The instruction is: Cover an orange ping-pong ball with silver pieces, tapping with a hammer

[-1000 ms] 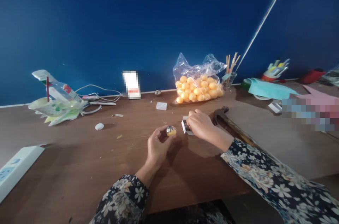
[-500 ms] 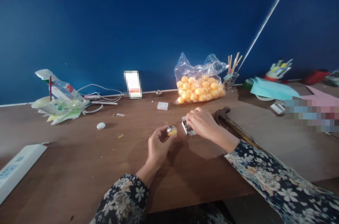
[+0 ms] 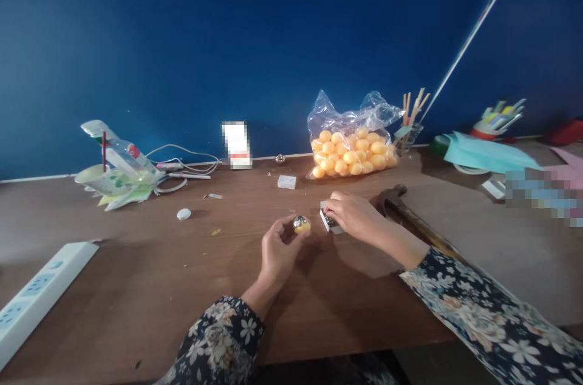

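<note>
My left hand grips a small ball between thumb and fingers, just above the table. The ball is yellow below and covered in shiny silver metal on top. To its right, my right hand reaches with bunched fingertips into a small open white box on the table. Small dark, shiny metal pieces show inside the box. What the right fingertips pinch, if anything, is hidden. Behind the hands lies another small white box.
A hammer lies beside my right forearm. Farther back stand a clear bag of yellow balls and a cup of sticks. A small silvery ball rests near the wall. At the left are a power strip and a white disc.
The whole view has shifted, so everything sits a little farther right. My left hand still holds the ball, and my right fingers remain at the open box.
</note>
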Action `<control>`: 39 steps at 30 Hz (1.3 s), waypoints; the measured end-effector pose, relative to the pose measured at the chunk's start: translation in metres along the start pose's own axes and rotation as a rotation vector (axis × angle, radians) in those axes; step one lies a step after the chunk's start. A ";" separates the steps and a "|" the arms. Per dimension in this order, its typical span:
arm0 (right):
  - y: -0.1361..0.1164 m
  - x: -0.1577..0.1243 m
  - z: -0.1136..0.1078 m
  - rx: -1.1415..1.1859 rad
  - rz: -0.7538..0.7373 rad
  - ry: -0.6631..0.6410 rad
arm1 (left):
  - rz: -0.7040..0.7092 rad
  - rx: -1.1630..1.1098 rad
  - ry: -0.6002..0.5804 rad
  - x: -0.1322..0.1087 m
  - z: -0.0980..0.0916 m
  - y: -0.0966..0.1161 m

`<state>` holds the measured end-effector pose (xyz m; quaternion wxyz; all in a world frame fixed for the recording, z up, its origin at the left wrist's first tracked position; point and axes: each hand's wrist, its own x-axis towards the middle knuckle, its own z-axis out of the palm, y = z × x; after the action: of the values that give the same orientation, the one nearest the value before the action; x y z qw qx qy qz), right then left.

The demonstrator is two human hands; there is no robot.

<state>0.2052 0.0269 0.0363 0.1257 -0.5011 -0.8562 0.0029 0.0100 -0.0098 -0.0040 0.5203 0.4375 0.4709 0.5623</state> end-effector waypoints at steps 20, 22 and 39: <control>-0.054 0.012 0.014 1.742 0.503 0.275 | 0.024 -0.029 0.024 0.003 -0.003 -0.005; -0.053 0.010 0.014 1.742 0.503 0.256 | 0.014 -0.049 0.029 0.003 -0.003 -0.005; -0.066 -0.002 0.025 1.561 0.432 0.286 | -0.013 -0.058 0.017 0.000 -0.006 0.004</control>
<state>0.1441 -0.0046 0.0206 0.5424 -0.4188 -0.4684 0.5577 0.0038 -0.0105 -0.0007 0.5324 0.4144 0.4615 0.5760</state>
